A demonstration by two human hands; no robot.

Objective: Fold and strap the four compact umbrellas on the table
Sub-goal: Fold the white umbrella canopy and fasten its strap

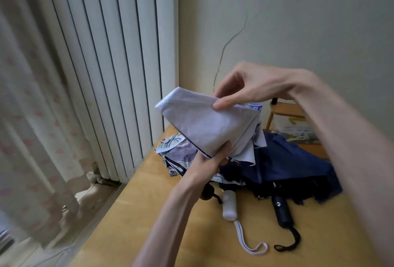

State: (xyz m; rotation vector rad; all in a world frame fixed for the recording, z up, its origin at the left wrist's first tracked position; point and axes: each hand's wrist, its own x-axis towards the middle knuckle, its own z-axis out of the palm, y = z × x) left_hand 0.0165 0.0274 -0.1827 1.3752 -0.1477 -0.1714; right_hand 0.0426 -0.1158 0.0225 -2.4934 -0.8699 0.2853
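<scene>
both hands hold the pale lilac umbrella (204, 126) above the table (149, 213): left hand (210, 160) grips its lower end, right hand (241, 87) pinches the upper fold. navy umbrella (287, 160) lies underneath.

3 umbrellas can be told apart: 1 pale lilac fabric umbrella (202, 121), 1 leaf-printed umbrella (177, 153), 1 navy blue umbrella (287, 160). 3 handles: 1 white plastic handle (229, 204), 1 black handle (282, 213), 1 dark rounded handle (207, 192). 1 white wrist loop (249, 243), 1 black wrist loop (292, 241).
</scene>
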